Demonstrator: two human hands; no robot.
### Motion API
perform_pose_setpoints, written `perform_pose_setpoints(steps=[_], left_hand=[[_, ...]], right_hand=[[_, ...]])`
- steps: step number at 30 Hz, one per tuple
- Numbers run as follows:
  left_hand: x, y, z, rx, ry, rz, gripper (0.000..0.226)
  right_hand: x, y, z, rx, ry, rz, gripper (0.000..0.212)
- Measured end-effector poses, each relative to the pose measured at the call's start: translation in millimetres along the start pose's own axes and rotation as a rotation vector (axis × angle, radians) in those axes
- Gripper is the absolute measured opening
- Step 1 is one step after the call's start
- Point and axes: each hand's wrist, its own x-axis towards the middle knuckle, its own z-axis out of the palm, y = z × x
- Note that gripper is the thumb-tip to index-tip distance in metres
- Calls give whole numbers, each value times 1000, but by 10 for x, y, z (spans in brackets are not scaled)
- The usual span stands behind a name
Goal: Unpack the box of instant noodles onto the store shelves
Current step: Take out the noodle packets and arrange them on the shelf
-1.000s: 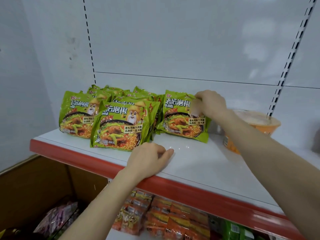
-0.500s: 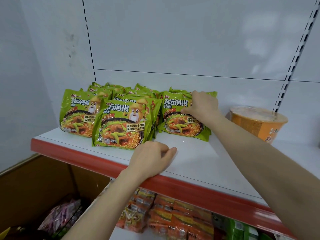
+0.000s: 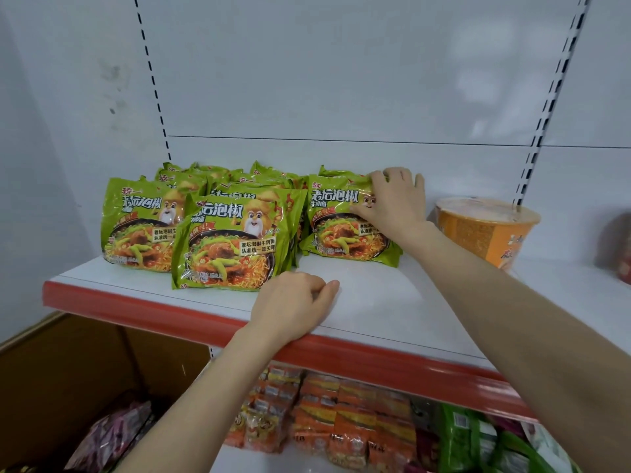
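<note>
Several green instant noodle packs [image 3: 225,244] stand leaning in rows on the white shelf [image 3: 392,312] with its red front edge. My right hand [image 3: 389,203] lies on the upper right part of the rightmost green pack [image 3: 338,230], fingers spread over its top edge and thumb on its front. My left hand [image 3: 293,302] rests on the shelf near the front edge, fingers loosely curled, holding nothing. The brown cardboard box [image 3: 61,363] sits open at the lower left with a pink-purple pack [image 3: 109,435] inside.
An orange cup-noodle bowl [image 3: 485,230] stands to the right of the green packs. A dark red item [image 3: 618,247] is at the far right edge. The shelf below holds orange packs [image 3: 324,414] and green packs [image 3: 478,438]. White back panels rise behind.
My right hand has spread its fingers over the top of the rightmost pack, which now stands a little more upright. My left hand has stayed on the shelf.
</note>
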Motion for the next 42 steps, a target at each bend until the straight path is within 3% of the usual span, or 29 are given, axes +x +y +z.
perform_pose_setpoints(steps=[3,7,11,16,25,33,37,42], left_hand=[[15,12,-13,9,7,-1,56],[13,66,-91,137,53,83,55],[-125,145,-211,294,191,250,50],[-761,311,-319,347,253,231,47],[-2684,148,-319,435,29,-164,43],[-4180,-268,-331,492,-109,-524,33],[-4857,-622,-208,399,-176,-717,31],[-5538,-1140,1,291,-323,-809,28]], right_hand=[[-92,-12,-77,108,60,17,49],[-215,-134,-295,394,5,29,39],[-360,-300,-466,516,-23,-69,35],[-766,-648,-660,624,-88,-224,28],[-1989,-1620,-488,725,-298,-528,28],[-3133,-2476,-48,770,-555,-604,28],[-3654,-2893,148,746,-695,-616,28],[-4379,-3344,569,702,-852,-538,30]])
